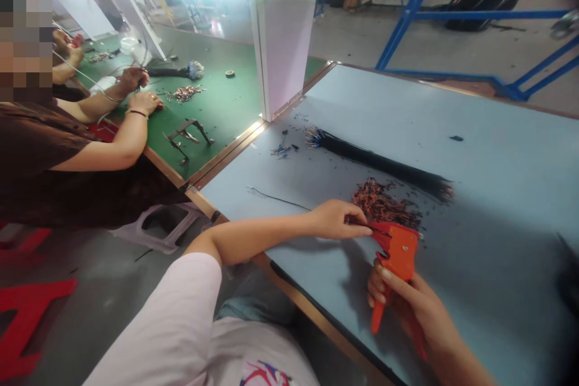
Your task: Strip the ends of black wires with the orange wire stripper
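My left hand (337,220) pinches a thin black wire (284,200), whose far end trails left over the table. The wire's near end is at the jaws of an orange wire stripper (401,253). Around the stripper's handles my right hand (398,295) is closed, holding the tool with its head up. Just behind the tool lies a heap of copper-coloured scraps (384,202). Farther back rests a long bundle of black wires (380,163) with bared ends. Whether the jaws grip the wire is too small to tell.
On the blue-grey table (497,193) lie blue-tipped pieces (281,151) and a dark scrap (456,139). A white post (284,48) stands at the corner. At left, a co-worker's hands (143,99) work over a green table (235,102) with a metal bracket (187,136).
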`<state>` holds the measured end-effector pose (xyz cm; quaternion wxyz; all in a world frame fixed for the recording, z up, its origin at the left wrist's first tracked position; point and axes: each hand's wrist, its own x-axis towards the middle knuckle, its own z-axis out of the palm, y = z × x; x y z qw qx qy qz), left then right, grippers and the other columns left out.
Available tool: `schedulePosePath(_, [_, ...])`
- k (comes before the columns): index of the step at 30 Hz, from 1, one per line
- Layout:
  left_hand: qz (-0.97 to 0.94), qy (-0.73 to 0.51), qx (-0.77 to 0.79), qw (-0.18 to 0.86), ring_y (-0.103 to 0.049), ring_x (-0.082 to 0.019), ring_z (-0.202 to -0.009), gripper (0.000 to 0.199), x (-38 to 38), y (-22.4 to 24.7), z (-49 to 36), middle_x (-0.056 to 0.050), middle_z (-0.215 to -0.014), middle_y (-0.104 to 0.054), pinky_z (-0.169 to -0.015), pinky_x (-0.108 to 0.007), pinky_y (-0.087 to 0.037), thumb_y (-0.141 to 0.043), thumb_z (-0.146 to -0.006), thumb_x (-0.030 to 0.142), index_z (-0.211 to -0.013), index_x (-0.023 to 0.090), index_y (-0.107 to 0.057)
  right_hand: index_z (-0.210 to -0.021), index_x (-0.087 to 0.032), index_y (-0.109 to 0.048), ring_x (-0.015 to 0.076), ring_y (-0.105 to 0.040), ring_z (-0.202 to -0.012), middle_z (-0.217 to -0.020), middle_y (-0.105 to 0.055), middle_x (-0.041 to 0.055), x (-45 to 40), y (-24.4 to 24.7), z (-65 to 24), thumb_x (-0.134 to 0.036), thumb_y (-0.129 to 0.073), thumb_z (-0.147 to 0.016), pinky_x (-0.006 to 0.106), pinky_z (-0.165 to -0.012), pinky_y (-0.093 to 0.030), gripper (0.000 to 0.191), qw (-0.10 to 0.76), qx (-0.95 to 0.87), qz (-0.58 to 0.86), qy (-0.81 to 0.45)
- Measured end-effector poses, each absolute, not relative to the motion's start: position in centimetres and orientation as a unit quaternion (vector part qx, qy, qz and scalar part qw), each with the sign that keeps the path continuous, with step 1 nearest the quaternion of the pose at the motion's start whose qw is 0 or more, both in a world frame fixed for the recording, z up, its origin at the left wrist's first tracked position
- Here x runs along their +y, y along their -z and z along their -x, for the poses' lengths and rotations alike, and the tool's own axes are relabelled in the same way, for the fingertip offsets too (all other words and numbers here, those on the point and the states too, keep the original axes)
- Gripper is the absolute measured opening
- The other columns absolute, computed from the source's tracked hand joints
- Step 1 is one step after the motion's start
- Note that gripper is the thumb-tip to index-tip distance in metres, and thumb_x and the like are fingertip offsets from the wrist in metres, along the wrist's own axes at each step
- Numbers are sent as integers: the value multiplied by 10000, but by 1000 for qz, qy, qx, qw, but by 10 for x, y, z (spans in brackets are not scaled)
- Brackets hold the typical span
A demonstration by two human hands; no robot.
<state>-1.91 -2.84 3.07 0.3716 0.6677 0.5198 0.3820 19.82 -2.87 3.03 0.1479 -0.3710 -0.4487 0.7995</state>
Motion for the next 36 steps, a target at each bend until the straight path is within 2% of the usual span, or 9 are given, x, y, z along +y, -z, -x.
schedulePosePath(5, [-660, -373, 530, 379, -478, -77, -633, 291, -28, -31, 20, 12, -732, -616, -601, -184, -348, -629, -798, 397, -922, 137, -668, -761, -167, -558, 144, -493, -550, -609, -498, -1, -30, -37, -197, -391, -717, -725, 311, -553, -469, 276, 157, -407, 384, -814])
schedulePosePath(9, [-655, -364, 541, 382, -468, -80, -613, 339, -27, -29, 20, 20, -697, -593, -584, -195, -340, -635, -785, 433, -946, 136, -667, -866, -170, -614, 172, -549, -636, -705, -567, 33, -30, -41, -196, -374, -739, -693, 360, -648, -508, 296, 159, -373, 384, -830])
schedulePosePath(13, [-657, -364, 548, 369, -487, -84, -619, 333, -26, -27, 20, 19, -693, -600, -591, -197, -355, -619, -795, 425, -944, 131, -669, -874, -176, -644, 184, -568, -660, -742, -595, 50, -26, -39, -196, -329, -722, -690, 385, -674, -528, 251, 176, -324, 381, -848])
schedulePosePath(19, [-652, -387, 576, 306, -557, -97, -681, 220, -19, -20, 22, -18, -795, -676, -659, -199, -409, -536, -849, 279, -900, 123, -682, -927, -197, -653, 247, -646, -849, -923, -669, 88, -15, -26, -199, -275, -678, -688, 454, -824, -525, 253, 217, -292, 374, -853])
schedulePosePath(23, [-627, -426, 602, 251, -595, -115, -750, 180, -17, -20, 25, -46, -862, -696, -715, -216, -437, -527, -836, 176, -896, 117, -686, -1023, -215, -604, 280, -643, -993, -1043, -682, 77, -19, -25, -199, -151, -632, -611, 503, -922, -468, 418, 220, -321, 317, -865])
schedulePosePath(26, [-616, -451, 611, 210, -591, -126, -745, 152, -16, -20, 28, -43, -840, -689, -724, -242, -448, -550, -827, 182, -874, 135, -687, -1088, -209, -549, 299, -650, -983, -1017, -686, 70, -23, -28, -195, -92, -599, -584, 524, -877, -480, 519, 205, -329, 282, -877])
schedulePosePath(31, [-609, -500, 594, 162, -570, -117, -710, 141, -14, -20, 31, -27, -823, -659, -694, -246, -455, -556, -831, 208, -888, 170, -680, -1158, -212, -472, 243, -662, -864, -916, -668, 43, -20, -29, -192, -122, -571, -674, 447, -768, -518, 503, 218, -325, 271, -880])
schedulePosePath(36, [-635, -501, 579, 102, -554, -118, -702, 144, -19, -23, 28, -20, -780, -643, -651, -240, -445, -548, -842, 215, -857, 190, -689, -1068, -162, -492, 203, -634, -706, -811, -659, 46, -19, -25, -193, -172, -538, -654, 424, -726, -515, 417, 208, -320, 258, -888])
